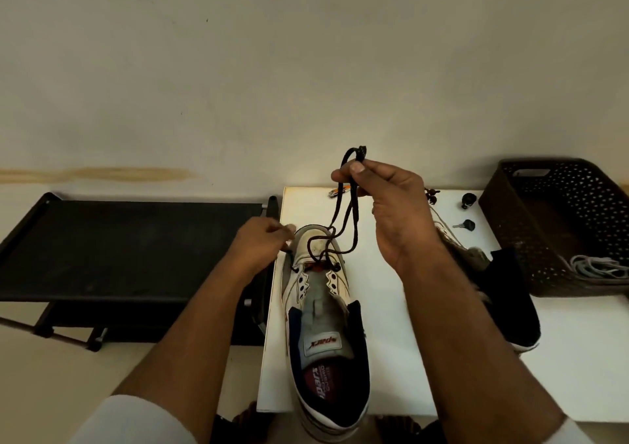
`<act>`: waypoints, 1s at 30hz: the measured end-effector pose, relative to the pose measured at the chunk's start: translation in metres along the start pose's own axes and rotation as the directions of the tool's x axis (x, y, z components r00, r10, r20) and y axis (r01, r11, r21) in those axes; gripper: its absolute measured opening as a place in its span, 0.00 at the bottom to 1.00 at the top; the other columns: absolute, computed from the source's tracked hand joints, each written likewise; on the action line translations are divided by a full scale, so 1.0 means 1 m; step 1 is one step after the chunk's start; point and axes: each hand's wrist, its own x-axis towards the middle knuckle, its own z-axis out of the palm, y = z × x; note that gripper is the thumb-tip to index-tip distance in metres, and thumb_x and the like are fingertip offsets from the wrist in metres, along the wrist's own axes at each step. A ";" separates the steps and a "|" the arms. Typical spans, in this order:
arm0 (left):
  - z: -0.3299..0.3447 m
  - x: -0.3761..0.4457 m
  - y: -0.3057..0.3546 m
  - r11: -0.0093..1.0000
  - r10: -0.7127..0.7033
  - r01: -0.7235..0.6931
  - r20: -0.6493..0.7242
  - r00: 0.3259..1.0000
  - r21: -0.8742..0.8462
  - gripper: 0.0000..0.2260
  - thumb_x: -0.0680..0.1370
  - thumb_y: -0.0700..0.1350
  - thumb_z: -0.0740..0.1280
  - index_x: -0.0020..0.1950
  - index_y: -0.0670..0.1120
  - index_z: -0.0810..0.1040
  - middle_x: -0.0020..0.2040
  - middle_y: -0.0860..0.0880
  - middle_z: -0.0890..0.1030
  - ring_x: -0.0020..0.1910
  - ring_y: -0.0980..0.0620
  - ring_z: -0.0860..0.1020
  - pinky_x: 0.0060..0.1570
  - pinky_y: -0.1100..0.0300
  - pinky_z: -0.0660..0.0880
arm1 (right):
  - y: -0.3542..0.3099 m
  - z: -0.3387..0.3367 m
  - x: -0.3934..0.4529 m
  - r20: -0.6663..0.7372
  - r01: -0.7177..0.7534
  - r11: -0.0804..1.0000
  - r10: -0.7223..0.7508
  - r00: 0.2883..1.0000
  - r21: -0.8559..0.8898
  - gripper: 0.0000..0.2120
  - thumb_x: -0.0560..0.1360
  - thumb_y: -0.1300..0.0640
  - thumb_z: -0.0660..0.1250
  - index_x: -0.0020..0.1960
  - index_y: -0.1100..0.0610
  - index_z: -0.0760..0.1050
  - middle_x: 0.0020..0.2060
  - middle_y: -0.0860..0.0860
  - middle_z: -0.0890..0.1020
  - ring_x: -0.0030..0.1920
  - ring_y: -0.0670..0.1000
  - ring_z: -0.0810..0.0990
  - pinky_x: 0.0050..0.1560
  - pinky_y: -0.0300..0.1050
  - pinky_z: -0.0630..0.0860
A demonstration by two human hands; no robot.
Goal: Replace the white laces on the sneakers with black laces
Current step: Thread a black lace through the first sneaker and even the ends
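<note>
Nearest the camera, a white sneaker (326, 334) is stood on the white table (394, 358), toe toward 12 o'clock. At its 10 o'clock, one end of the black lace (343, 226) is pinched by the left hand (258, 246). Farther off, gathered lace strands are held up by the right hand (388, 205). At 2 o'clock, pale laces (599, 266) are seen in a dark basket (510, 232).

Basket (510, 239) (far right) beside keys (466, 225)

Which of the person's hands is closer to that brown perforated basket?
The right hand. It is raised above the table, pinching the black lace, with the basket off to its right. The left hand is farther, beyond the sneaker, at its toe.
</note>
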 end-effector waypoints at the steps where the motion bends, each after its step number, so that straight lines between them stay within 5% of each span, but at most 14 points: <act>1: -0.001 -0.007 0.009 0.993 0.091 -0.089 0.031 0.995 -0.071 0.11 0.80 0.51 0.63 0.51 0.47 0.83 0.46 0.55 0.81 0.43 0.60 0.77 0.42 0.63 0.70 | 0.001 0.001 0.000 0.001 -0.001 1.000 0.001 1.000 0.002 0.08 0.77 0.58 0.65 0.43 0.55 0.82 0.43 0.50 0.86 0.43 0.41 0.79 0.45 0.40 0.67; 4: -0.003 -0.026 0.032 0.936 0.318 -0.276 0.196 0.927 -0.217 0.11 0.78 0.52 0.63 0.54 0.51 0.83 0.51 0.60 0.82 0.46 0.68 0.78 0.43 0.68 0.71 | 0.001 0.003 -0.002 0.008 0.004 0.999 -0.004 1.000 0.038 0.08 0.78 0.59 0.65 0.46 0.59 0.82 0.43 0.51 0.85 0.39 0.37 0.79 0.41 0.31 0.71; 7: -0.002 -0.040 0.042 0.901 0.424 -0.360 0.315 0.849 -0.243 0.12 0.74 0.56 0.63 0.53 0.58 0.81 0.57 0.63 0.80 0.57 0.69 0.75 0.55 0.68 0.69 | -0.007 0.003 -0.004 0.005 0.025 0.999 -0.025 1.000 0.040 0.07 0.78 0.59 0.65 0.47 0.60 0.81 0.43 0.50 0.85 0.39 0.35 0.79 0.36 0.29 0.71; 11: 0.006 -0.049 0.055 0.817 0.541 -0.477 0.144 0.829 -0.325 0.15 0.73 0.56 0.65 0.55 0.52 0.83 0.56 0.56 0.83 0.60 0.62 0.77 0.63 0.61 0.70 | -0.027 0.002 -0.006 -0.008 0.149 0.987 -0.149 0.989 0.063 0.06 0.76 0.58 0.66 0.45 0.56 0.82 0.44 0.50 0.86 0.48 0.39 0.81 0.44 0.36 0.71; 14: 0.008 -0.049 0.060 0.737 0.605 -0.567 -0.014 0.796 -0.368 0.17 0.75 0.52 0.65 0.59 0.46 0.82 0.53 0.54 0.84 0.59 0.60 0.79 0.61 0.65 0.73 | -0.033 0.007 -0.011 0.015 0.210 0.976 -0.211 0.977 0.058 0.07 0.77 0.60 0.66 0.45 0.57 0.83 0.46 0.52 0.85 0.52 0.45 0.81 0.36 0.27 0.73; 22: 0.017 -0.036 0.049 0.726 0.587 -0.536 -0.018 0.810 -0.430 0.09 0.74 0.46 0.67 0.50 0.46 0.84 0.44 0.55 0.85 0.53 0.56 0.82 0.57 0.64 0.75 | -0.032 0.009 -0.012 0.044 0.197 0.978 -0.200 0.979 0.069 0.07 0.77 0.60 0.66 0.46 0.57 0.83 0.47 0.52 0.85 0.55 0.48 0.80 0.32 0.26 0.73; 24: 0.020 -0.029 0.044 0.776 0.565 -0.506 0.056 0.823 -0.376 0.05 0.75 0.42 0.68 0.46 0.47 0.84 0.43 0.59 0.85 0.52 0.58 0.82 0.57 0.62 0.76 | -0.030 0.009 -0.011 0.057 0.207 0.977 -0.210 0.976 0.051 0.06 0.77 0.60 0.66 0.46 0.57 0.83 0.47 0.52 0.85 0.56 0.47 0.80 0.37 0.28 0.75; 27: 0.018 -0.018 0.033 0.858 0.509 -0.472 0.224 0.831 -0.201 0.06 0.75 0.40 0.70 0.46 0.51 0.84 0.42 0.63 0.84 0.49 0.65 0.80 0.53 0.73 0.73 | -0.028 0.009 -0.008 0.047 0.261 0.965 -0.262 0.964 0.029 0.06 0.76 0.61 0.67 0.46 0.58 0.83 0.45 0.52 0.85 0.54 0.46 0.81 0.56 0.39 0.75; 30: 0.012 -0.007 0.019 0.901 0.424 -0.429 0.316 0.849 -0.058 0.05 0.74 0.40 0.72 0.48 0.46 0.85 0.44 0.59 0.81 0.47 0.66 0.79 0.46 0.75 0.72 | -0.028 0.007 -0.006 0.031 0.289 0.956 -0.291 0.956 0.047 0.06 0.76 0.62 0.67 0.45 0.57 0.83 0.44 0.50 0.85 0.54 0.45 0.82 0.58 0.37 0.73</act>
